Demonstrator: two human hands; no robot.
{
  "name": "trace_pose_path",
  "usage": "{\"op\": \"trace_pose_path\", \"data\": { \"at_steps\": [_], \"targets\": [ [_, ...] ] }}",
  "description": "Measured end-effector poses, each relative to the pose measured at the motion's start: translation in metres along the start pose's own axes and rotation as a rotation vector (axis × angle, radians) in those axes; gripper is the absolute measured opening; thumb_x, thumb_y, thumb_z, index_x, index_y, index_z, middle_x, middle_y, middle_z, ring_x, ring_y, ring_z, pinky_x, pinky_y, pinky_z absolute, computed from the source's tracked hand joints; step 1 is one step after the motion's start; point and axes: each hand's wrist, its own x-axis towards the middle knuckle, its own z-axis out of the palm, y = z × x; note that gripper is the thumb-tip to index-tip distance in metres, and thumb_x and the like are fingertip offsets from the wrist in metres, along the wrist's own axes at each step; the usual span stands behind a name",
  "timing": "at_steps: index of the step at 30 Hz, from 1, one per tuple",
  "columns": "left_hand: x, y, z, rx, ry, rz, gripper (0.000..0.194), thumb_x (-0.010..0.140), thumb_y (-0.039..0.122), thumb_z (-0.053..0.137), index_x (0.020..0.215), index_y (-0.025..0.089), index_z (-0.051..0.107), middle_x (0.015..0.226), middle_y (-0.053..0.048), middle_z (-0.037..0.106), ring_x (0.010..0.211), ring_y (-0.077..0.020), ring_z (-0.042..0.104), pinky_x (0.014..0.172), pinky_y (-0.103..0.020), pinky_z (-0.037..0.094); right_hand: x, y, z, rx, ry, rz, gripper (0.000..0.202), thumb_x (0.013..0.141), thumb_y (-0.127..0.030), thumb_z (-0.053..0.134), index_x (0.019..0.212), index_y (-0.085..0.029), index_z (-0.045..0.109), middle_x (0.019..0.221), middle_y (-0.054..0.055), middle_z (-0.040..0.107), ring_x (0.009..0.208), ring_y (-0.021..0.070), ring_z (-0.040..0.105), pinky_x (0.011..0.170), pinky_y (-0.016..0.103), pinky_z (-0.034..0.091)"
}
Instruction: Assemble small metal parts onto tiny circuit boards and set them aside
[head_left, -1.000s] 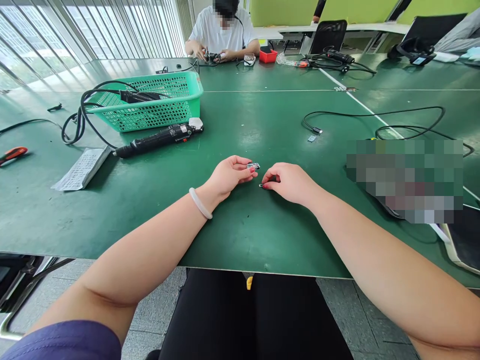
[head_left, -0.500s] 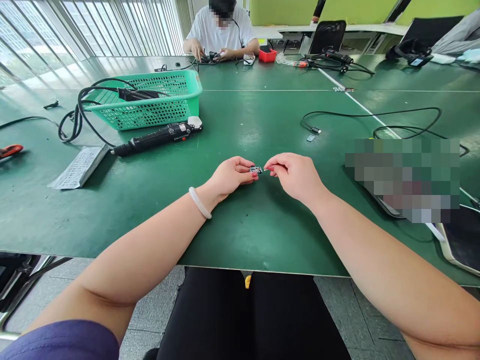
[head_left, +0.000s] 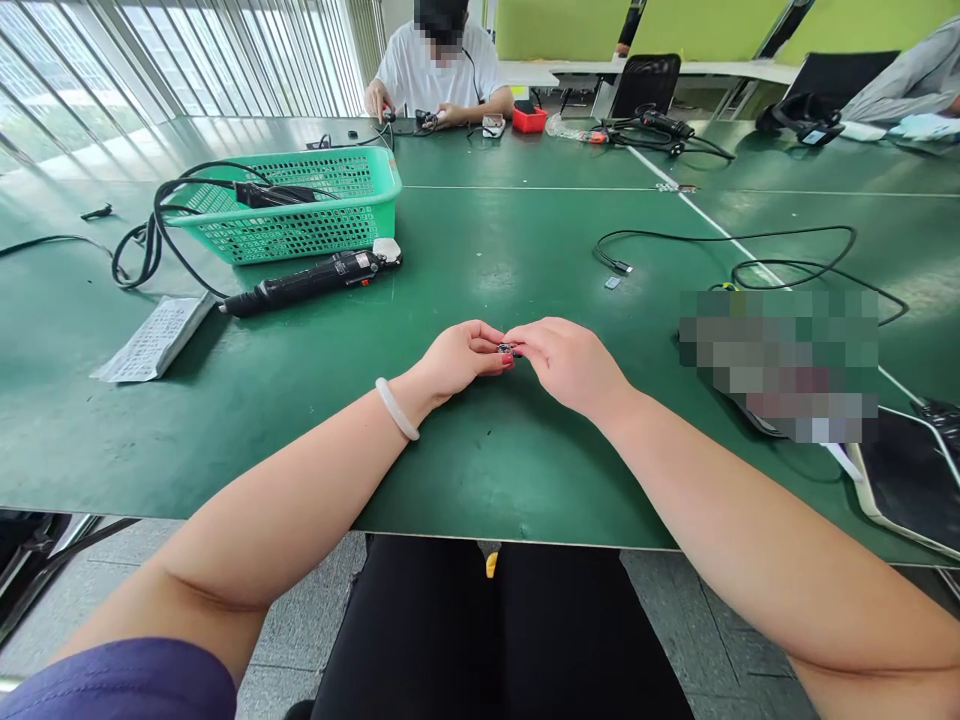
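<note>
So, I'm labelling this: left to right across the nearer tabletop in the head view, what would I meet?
White printed pad, black cylindrical tool, left hand, small part, right hand, pixelated object, pale-rimmed dark device.

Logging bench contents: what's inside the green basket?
An elongated black device shows inside the green basket; black cable loops over its left end. The near wall hides much of the bottom; anything lying low there can't be made out.

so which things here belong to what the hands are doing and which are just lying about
In hand:
small part, held in the left hand
right hand, fingers close against it

Seemingly just lying about:
black handheld tool
green basket
paper pad
black cable on the right
</note>
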Motion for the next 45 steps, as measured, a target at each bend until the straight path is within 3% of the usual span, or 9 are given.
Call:
{"op": "trace_pose_path", "data": {
  "at_steps": [7, 11, 15, 21, 25, 27, 29, 33, 45],
  "targets": [
    [0.0, -0.001, -0.001, -0.01, -0.038, 0.017, 0.023, 0.071, 0.002, 0.076, 0.083, 0.012, 0.058, 0.07, 0.0, 0.071, 0.07, -0.0097, 0.068, 0.091, -0.038, 0.053, 0.0, -0.002, -0.001, 0.034, 0.114, 0.042, 0.02, 0.091, -0.019, 0.053, 0.094, -0.025, 0.072, 0.088, 0.003, 0.074, 0.083, 0.0199, 0.065, 0.079, 0.035, 0.051],
    [-0.001, -0.001, 0.0, -0.031, -0.048, 0.017, 0.024, 0.072, 0.003, 0.076, 0.084, 0.011, 0.057, 0.073, -0.001, 0.072, 0.07, -0.011, 0.07, 0.089, -0.037, 0.055, -0.001, -0.004, -0.004, 0.13, 0.201, 0.18, 0.017, 0.088, -0.022, 0.056, 0.085, -0.025, 0.072, 0.086, 0.002, 0.074, 0.083, 0.0199, 0.067, 0.079, 0.036, 0.052],
    [-0.002, 0.0, 0.002, -0.036, -0.049, 0.019, 0.022, 0.074, 0.002, 0.075, 0.083, 0.011, 0.057, 0.073, -0.002, 0.072, 0.069, -0.0113, 0.07, 0.088, -0.037, 0.054, 0.0, -0.003, -0.003, 0.258, 0.19, 0.277, 0.014, 0.085, -0.023, 0.059, 0.082, -0.023, 0.072, 0.084, 0.002, 0.075, 0.08, 0.02, 0.068, 0.077, 0.036, 0.053],
    [-0.002, 0.002, 0.003, -0.017, -0.025, 0.009, 0.019, 0.076, 0.002, 0.072, 0.084, 0.011, 0.057, 0.072, -0.002, 0.071, 0.068, -0.0117, 0.069, 0.086, -0.037, 0.054, 0.0, -0.001, -0.001, 0.393, 0.236, 0.335, 0.012, 0.083, -0.024, 0.06, 0.083, -0.023, 0.072, 0.085, 0.002, 0.074, 0.079, 0.0187, 0.068, 0.078, 0.036, 0.055],
    [-0.001, 0.003, 0.002, -0.016, 0.082, 0.029, 0.019, 0.077, 0.005, 0.073, 0.083, 0.012, 0.057, 0.07, -0.002, 0.069, 0.068, -0.011, 0.068, 0.082, -0.034, 0.053, 0.0, 0.004, -0.004, 0.429, 0.289, 0.372, 0.013, 0.082, -0.028, 0.062, 0.087, -0.021, 0.072, 0.085, 0.003, 0.074, 0.077, 0.0178, 0.067, 0.077, 0.036, 0.055],
    [0.001, 0.004, 0.0, -0.008, 0.169, 0.047, 0.019, 0.078, 0.006, 0.073, 0.083, 0.013, 0.056, 0.071, -0.002, 0.069, 0.068, -0.0109, 0.067, 0.08, -0.031, 0.053, 0.0, 0.007, -0.005, 0.382, 0.206, 0.391, 0.014, 0.082, -0.028, 0.063, 0.087, -0.02, 0.073, 0.082, 0.003, 0.073, 0.073, 0.017, 0.066, 0.074, 0.035, 0.054],
    [0.002, 0.004, -0.003, 0.007, 0.238, 0.057, 0.018, 0.079, 0.007, 0.072, 0.082, 0.013, 0.056, 0.073, -0.003, 0.069, 0.069, -0.0111, 0.067, 0.078, -0.03, 0.052, 0.0, 0.009, -0.003, 0.29, 0.03, 0.373, 0.014, 0.081, -0.025, 0.063, 0.087, -0.02, 0.074, 0.08, 0.003, 0.073, 0.07, 0.0163, 0.065, 0.072, 0.034, 0.053],
    [0.005, 0.002, -0.005, 0.025, 0.275, 0.049, 0.016, 0.08, 0.009, 0.071, 0.083, 0.014, 0.056, 0.075, -0.004, 0.07, 0.071, -0.0114, 0.067, 0.076, -0.029, 0.052, 0.001, 0.009, 0.004, 0.116, -0.253, 0.223, 0.019, 0.083, -0.018, 0.059, 0.088, -0.023, 0.077, 0.084, 0.003, 0.073, 0.076, 0.0168, 0.064, 0.075, 0.033, 0.05],
    [0.002, 0.004, -0.002, 0.011, 0.241, 0.034, 0.019, 0.077, 0.011, 0.075, 0.08, 0.014, 0.056, 0.072, -0.003, 0.068, 0.069, -0.012, 0.066, 0.077, -0.03, 0.052, 0.002, 0.01, 0.009, 0.138, -0.282, 0.212, 0.017, 0.085, -0.023, 0.061, 0.084, -0.025, 0.077, 0.083, 0.001, 0.071, 0.074, 0.0151, 0.062, 0.07, 0.03, 0.046]
  ]
}}
